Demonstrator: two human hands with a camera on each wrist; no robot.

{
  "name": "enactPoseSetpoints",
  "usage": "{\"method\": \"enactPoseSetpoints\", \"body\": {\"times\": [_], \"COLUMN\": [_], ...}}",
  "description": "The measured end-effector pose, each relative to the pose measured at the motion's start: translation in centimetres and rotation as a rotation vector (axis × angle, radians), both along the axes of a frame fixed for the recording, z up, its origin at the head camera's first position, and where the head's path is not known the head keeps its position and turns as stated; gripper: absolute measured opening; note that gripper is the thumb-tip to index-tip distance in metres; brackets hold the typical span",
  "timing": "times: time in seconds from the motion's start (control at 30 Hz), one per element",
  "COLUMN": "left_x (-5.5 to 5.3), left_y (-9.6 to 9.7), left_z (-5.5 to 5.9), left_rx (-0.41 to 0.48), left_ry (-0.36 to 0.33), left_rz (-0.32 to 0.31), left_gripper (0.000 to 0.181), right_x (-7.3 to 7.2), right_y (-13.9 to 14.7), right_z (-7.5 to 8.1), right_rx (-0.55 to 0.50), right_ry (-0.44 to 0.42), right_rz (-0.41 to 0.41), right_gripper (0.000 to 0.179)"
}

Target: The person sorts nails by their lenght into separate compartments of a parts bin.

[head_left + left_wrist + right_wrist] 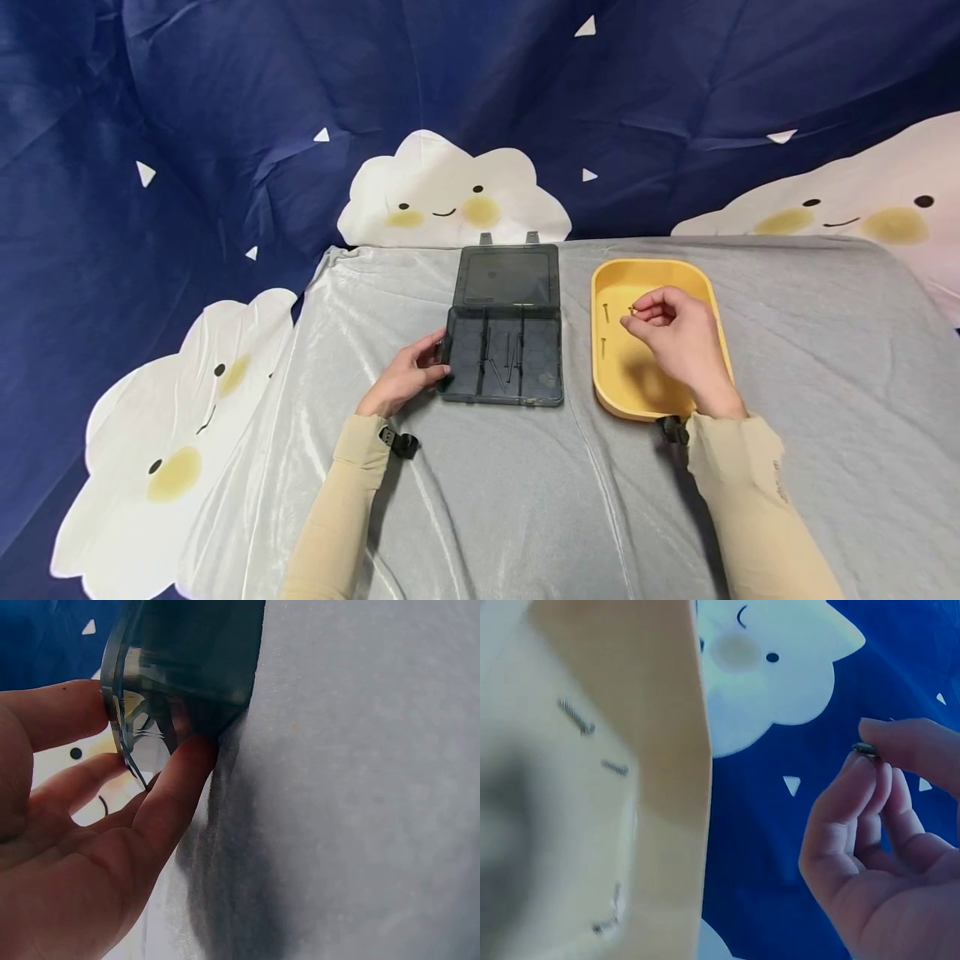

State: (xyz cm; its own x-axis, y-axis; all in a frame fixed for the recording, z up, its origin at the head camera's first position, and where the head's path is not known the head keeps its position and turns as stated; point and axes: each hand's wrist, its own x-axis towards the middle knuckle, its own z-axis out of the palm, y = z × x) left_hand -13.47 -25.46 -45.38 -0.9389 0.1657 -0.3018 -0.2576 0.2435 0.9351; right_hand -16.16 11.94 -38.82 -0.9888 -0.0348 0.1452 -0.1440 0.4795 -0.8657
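My left hand (pixel 405 377) grips the left wall of a dark translucent compartment box (pixel 542 358), thumb at its rim. The left wrist view shows the fingers of that hand around the corner of the box (pixel 202 660). Its lid (pixel 510 275) is folded back, and several long screws (pixel 512 365) lie mainly in the middle compartment. Over a yellow tray (pixel 600 392) my right hand (pixel 678 342) pinches a small screw (pixel 865 749) between thumb and fingertips. More screws (pixel 576 717) lie loose on the tray floor.
A grey velvety cloth (pixel 517 483) covers the table beneath both containers. Behind it hangs a dark blue sheet (pixel 637 83) printed with smiling clouds and small white triangles. The lid's two latches (pixel 532 237) point toward that sheet.
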Motion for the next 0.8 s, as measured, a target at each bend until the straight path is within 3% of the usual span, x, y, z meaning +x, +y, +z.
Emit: {"method": "enactPoseSetpoints", "body": {"times": [0.13, 0.47, 0.57, 0.8], "left_x": [0.3, 0.2, 0.2, 0.2], "left_y": [0.2, 0.1, 0.1, 0.1], "left_z": [0.6, 0.5, 0.4, 0.4], "left_rx": [0.0, -0.002, -0.008, -0.019], "left_ry": [0.006, 0.0, 0.009, 0.014], "left_rz": [-0.002, 0.0, -0.003, -0.005], "left_gripper": [0.072, 0.073, 0.072, 0.071], "right_x": [-0.4, -1.4, -1.7, -2.3], "right_y": [-0.8, -3.6, -4.5, -6.5], "right_z": [-0.4, -1.4, -1.6, -2.0], "right_rx": [-0.102, -0.291, -0.311, -0.246], "right_ry": [-0.066, -0.177, -0.191, -0.236], "right_rz": [0.018, 0.057, 0.063, 0.071], "right_gripper": [0.026, 0.026, 0.026, 0.029]}}
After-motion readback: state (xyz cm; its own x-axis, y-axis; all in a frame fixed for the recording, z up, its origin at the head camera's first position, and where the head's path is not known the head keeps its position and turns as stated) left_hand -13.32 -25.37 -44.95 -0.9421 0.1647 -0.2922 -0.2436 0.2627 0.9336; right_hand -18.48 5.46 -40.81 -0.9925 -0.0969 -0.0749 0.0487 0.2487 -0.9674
